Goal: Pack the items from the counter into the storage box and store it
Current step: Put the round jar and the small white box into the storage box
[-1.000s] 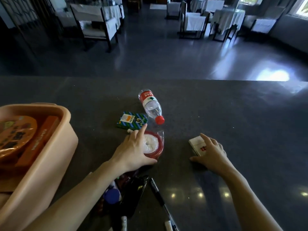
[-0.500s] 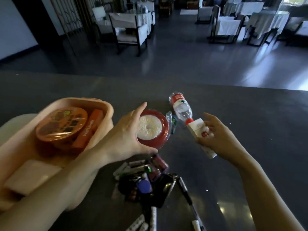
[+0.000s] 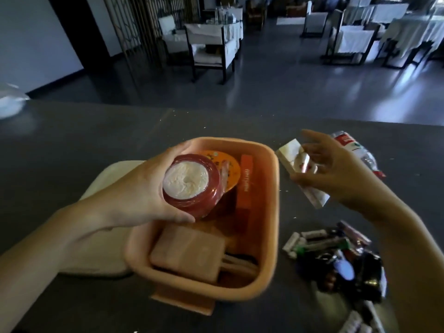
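Two loads: our left hand (image 3: 134, 188) is gripping the jar (image 3: 189, 186) directly over the box (image 3: 274, 212), our right hand (image 3: 336, 174) holding what may be a carton (image 3: 288, 155) beside the rim.

Peach storage box (image 3: 274, 212) at frame centre, open and part filled

Inside lie an orange round pack (image 3: 229, 168), an orange carton (image 3: 246, 186) along the right wall and a tan flat pack (image 3: 189, 253) lower down; a red tub (image 3: 192, 188) with a white top hangs tilted above, gripped by the left hand (image 3: 134, 195); a white carton (image 3: 287, 158) is held in the right hand (image 3: 336, 174), right of the rim; a bottle (image 3: 360, 152) lies far right; small tubes (image 3: 322, 243) heap lower right.
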